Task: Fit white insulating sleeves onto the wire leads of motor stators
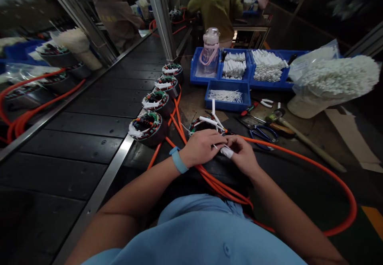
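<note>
A motor stator [201, 124] with coloured windings and white sleeved leads lies on the bench right in front of me. My left hand [201, 147], with a blue wristband, rests curled on its near rim. My right hand [243, 153], a white wrap on one finger, is closed and pinches a thin white piece I cannot make out, fingertips meeting the left hand's. Orange cables [302, 153] run from the stator, loop to the right and pass under my wrists.
Several finished stators [147, 128] line the edge of a dark conveyor [89, 125]. Blue bins [229, 93] of white sleeves, a pink bottle [210, 52], scissors [263, 132], a mallet [296, 135] and a bag of white tubes [335, 79] lie beyond. Two other people work at the back.
</note>
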### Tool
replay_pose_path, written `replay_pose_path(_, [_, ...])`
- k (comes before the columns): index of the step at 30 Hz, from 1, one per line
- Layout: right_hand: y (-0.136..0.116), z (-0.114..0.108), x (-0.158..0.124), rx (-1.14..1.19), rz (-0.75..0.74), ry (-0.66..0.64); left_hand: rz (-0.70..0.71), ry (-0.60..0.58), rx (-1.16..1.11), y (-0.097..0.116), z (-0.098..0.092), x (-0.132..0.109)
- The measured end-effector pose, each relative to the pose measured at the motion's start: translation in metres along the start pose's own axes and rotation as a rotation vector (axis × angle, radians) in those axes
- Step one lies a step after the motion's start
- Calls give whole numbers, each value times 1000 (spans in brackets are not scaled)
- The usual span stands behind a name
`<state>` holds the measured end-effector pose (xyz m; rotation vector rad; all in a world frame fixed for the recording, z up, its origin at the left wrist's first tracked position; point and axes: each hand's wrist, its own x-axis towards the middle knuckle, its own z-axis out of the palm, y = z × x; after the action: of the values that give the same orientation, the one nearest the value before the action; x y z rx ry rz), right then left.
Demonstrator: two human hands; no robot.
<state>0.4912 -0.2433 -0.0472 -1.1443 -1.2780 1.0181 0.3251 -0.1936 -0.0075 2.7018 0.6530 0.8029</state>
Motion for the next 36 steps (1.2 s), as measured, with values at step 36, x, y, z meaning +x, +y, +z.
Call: replay_pose_path(36, [39, -248, -109, -1466, 80, 472, 217, -419, 347, -68, -66, -18])
